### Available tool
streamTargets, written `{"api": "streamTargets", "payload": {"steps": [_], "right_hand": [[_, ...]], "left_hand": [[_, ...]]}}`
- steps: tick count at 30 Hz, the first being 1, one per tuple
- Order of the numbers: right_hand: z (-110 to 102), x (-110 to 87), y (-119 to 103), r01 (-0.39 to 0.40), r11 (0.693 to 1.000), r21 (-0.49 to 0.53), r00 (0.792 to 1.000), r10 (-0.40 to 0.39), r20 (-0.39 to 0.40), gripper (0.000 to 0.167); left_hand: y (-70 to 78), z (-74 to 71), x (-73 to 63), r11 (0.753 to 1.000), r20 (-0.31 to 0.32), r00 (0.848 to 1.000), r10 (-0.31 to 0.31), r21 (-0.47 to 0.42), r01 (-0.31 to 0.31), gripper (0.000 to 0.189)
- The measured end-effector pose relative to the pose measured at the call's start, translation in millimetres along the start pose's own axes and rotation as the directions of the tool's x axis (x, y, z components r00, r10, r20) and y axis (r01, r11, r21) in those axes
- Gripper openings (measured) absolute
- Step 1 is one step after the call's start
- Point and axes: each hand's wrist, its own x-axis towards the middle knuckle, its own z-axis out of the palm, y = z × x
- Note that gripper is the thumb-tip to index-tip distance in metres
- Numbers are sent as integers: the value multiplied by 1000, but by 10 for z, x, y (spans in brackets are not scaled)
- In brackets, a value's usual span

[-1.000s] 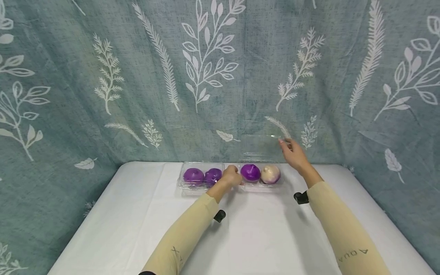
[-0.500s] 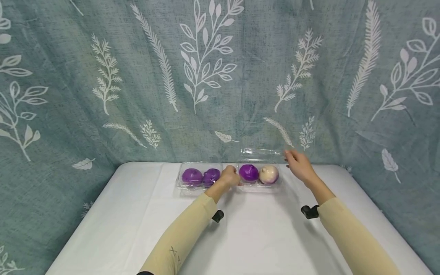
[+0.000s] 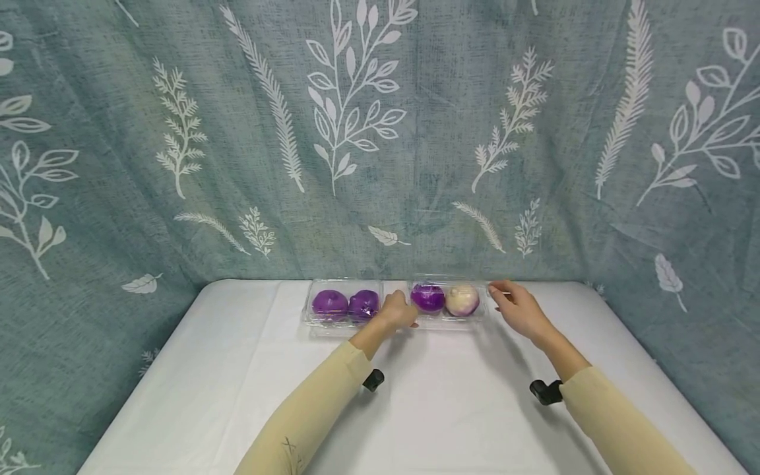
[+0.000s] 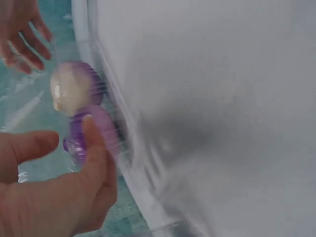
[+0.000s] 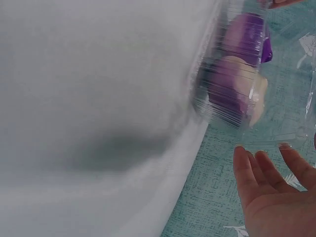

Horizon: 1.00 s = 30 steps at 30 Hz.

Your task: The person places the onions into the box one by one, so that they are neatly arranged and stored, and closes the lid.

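Note:
In the head view, a clear plastic clamshell box (image 3: 439, 324) stands at the table's back edge. It holds a purple round vegetable (image 3: 428, 298) and a cream-and-purple, turnip-like one (image 3: 462, 300). Its transparent lid (image 5: 286, 89) is lowered over them. My left hand (image 3: 398, 311) is at the box's left end; in the left wrist view its thumb and fingers stand apart, the fingertips overlapping the purple vegetable. My right hand (image 3: 518, 308) is at the right end, and the right wrist view has its extended fingers (image 5: 244, 165) right at the lid's edge.
Left of my left hand is a second clear clamshell (image 3: 343, 323) holding two purple round vegetables (image 3: 330, 305). A white cloth covers the table (image 3: 415, 409). Right behind it hangs a green leaf-patterned curtain (image 3: 380, 165).
The clamshell's lid, raised behind the box a second ago, has come down over the vegetables. My right hand has moved down and towards me with it; my left hand has kept its place beside the box.

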Motion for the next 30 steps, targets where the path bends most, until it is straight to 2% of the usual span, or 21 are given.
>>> {"api": "streamTargets", "payload": {"steps": [7, 9, 11, 14, 16, 18, 20, 22, 26, 30], "right_hand": [[69, -44, 103, 49, 999, -22, 999, -49, -7, 47], [85, -50, 122, 59, 998, -25, 998, -60, -14, 45], [102, -55, 136, 57, 998, -29, 998, -58, -17, 44], [125, -65, 143, 54, 998, -32, 998, -55, -17, 44], [140, -68, 153, 48, 998, -34, 999, -49, -14, 44], [159, -68, 160, 50, 998, -35, 999, -50, -14, 44], [169, -69, 172, 51, 998, -36, 999, -52, -16, 43], [180, -70, 180, 51, 998, -38, 998, -52, -19, 42], [205, -74, 184, 45, 999, -21, 999, -45, -26, 42], [232, -75, 187, 6, 997, 73, 1000, -5, -11, 42]], "left_hand": [[-44, -56, -227, 1000, 106, 994, -6, -14, 8, 81], [-76, -63, -261, 999, 113, 994, -10, -39, 14, 83], [-113, -55, -285, 997, 101, 995, -10, -70, 17, 86], [-169, -17, -303, 986, 86, 996, 5, -167, 10, 86], [-201, 19, -302, 968, 73, 997, 13, -249, 6, 84], [-225, 61, -288, 939, 49, 999, 19, -344, -1, 77], [-238, 109, -264, 917, 11, 1000, 17, -399, -12, 69], [-250, 155, -235, 899, -26, 1000, 11, -437, -21, 60], [-267, 228, -186, 886, -70, 998, -1, -463, -31, 49], [-276, 272, -162, 873, -84, 996, -7, -487, -35, 43]]}}
